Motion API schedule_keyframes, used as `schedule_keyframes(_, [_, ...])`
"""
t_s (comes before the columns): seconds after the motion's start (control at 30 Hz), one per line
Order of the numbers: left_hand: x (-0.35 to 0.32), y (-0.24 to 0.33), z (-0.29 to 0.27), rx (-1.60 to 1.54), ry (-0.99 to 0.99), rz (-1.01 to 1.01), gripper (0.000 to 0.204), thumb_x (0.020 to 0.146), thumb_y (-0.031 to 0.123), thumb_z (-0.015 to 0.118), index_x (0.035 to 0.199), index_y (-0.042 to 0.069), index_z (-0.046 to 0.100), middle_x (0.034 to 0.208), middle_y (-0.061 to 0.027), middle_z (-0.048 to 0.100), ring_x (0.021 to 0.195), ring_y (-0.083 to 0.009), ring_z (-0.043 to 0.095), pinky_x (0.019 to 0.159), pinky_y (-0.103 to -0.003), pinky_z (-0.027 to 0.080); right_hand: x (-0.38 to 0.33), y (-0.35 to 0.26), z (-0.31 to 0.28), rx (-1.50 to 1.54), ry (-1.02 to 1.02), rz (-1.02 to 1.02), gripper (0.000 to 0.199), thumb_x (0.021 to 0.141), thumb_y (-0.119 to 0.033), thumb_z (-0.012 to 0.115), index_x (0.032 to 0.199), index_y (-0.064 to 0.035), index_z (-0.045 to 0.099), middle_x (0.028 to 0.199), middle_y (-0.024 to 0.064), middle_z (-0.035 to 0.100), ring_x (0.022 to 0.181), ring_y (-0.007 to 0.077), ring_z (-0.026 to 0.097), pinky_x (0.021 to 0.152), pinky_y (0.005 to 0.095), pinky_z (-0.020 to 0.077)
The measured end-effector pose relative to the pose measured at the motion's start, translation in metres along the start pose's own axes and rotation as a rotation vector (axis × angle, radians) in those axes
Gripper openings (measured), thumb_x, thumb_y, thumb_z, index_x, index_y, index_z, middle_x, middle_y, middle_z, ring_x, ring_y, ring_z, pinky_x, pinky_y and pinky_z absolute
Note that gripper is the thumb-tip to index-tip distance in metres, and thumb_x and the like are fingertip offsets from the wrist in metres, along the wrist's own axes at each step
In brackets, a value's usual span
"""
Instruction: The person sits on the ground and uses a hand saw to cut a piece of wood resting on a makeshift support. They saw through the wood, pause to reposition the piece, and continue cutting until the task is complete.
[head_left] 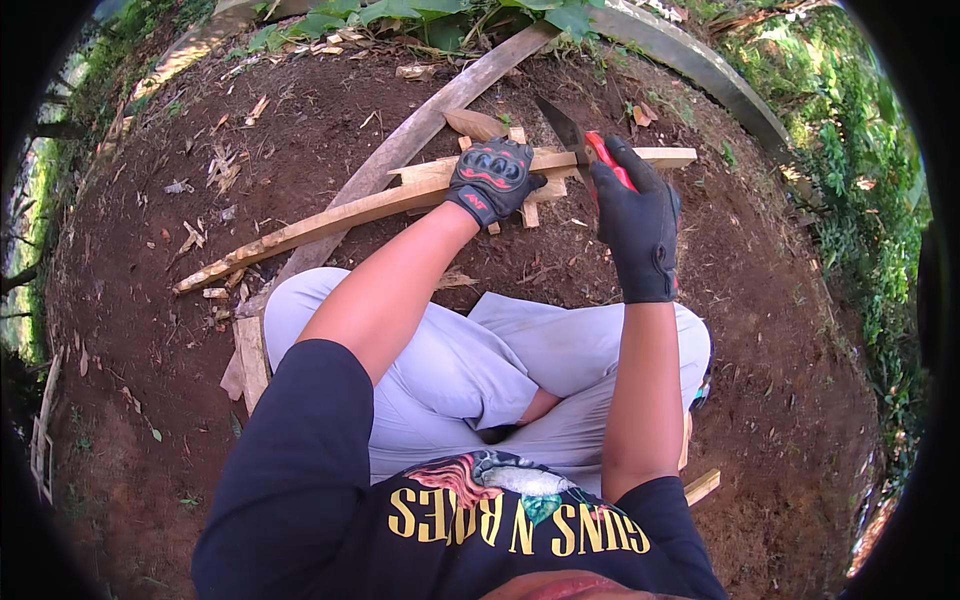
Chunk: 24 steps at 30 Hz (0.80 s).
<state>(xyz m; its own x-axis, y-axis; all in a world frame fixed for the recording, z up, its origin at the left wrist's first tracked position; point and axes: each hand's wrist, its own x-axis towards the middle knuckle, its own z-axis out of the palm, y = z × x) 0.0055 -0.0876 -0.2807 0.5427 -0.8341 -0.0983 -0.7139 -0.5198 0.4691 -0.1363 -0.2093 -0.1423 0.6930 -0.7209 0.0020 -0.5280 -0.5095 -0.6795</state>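
Observation:
A long, pale wooden strip [330,226] lies across in front of my crossed legs, propped on short wood pieces [530,212]. My left hand [492,182], in a black glove with red trim, grips the strip near its middle and presses it down. To the right of it, my gloved right hand [640,232] is closed around the red handle of a handsaw [564,126]. The saw's dark blade points up and away to the left and crosses the strip. Whether its teeth touch the wood cannot be made out.
A longer weathered board [425,122] runs diagonally over the brown soil beneath the strip. A dry brown leaf [475,124] lies beyond my left hand. Wood chips [222,170] litter the ground at left. A curved concrete edging [690,65] and green plants [400,14] border the far side.

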Motion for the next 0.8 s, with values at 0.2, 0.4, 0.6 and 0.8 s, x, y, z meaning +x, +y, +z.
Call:
schedule_keyframes(0.2, [0.001,0.002,-0.002,0.063,0.060,0.015,0.047,0.098,0.051,0.073,0.114,0.007,0.074,0.108,-0.0185,0.077,0.109,-0.0375,0.074,0.093,-0.054,0.058,-0.043,0.044,0.009,0.054,0.016,-0.127,0.052,0.101,-0.024,0.074,0.151,-0.0117,0.067,0.141,0.0219,0.073,0.132,0.0373,0.071,0.109,0.0446,0.0549])
schedule_keyframes(0.4, [0.006,-0.001,-0.005,0.035,-0.040,0.021,0.042,0.099,0.046,0.072,0.118,0.008,0.072,0.116,-0.0177,0.076,0.116,-0.0381,0.072,0.099,-0.054,0.057,-0.118,0.012,-0.051,-0.021,-0.103,0.042,0.052,0.103,-0.014,0.071,0.154,-0.0107,0.064,0.142,0.0214,0.073,0.130,0.0371,0.072,0.106,0.0426,0.0566])
schedule_keyframes(0.6, [0.017,-0.003,0.009,-0.012,0.031,0.167,0.039,0.100,0.038,0.070,0.125,0.008,0.070,0.129,-0.0177,0.073,0.115,-0.0391,0.073,0.098,-0.052,0.058,-0.169,-0.017,-0.119,0.086,-0.134,0.222,0.051,0.103,-0.010,0.071,0.153,-0.0048,0.064,0.143,0.0215,0.073,0.132,0.0320,0.072,0.110,0.0428,0.0549])
schedule_keyframes(0.8, [0.009,0.001,0.015,-0.019,0.086,0.147,0.036,0.098,0.039,0.074,0.116,0.008,0.072,0.111,-0.0160,0.077,0.109,-0.0364,0.074,0.094,-0.051,0.059,-0.099,-0.009,-0.058,-0.007,-0.130,0.086,0.049,0.104,-0.017,0.072,0.151,-0.0054,0.067,0.142,0.0215,0.074,0.129,0.0305,0.073,0.109,0.0406,0.0549])
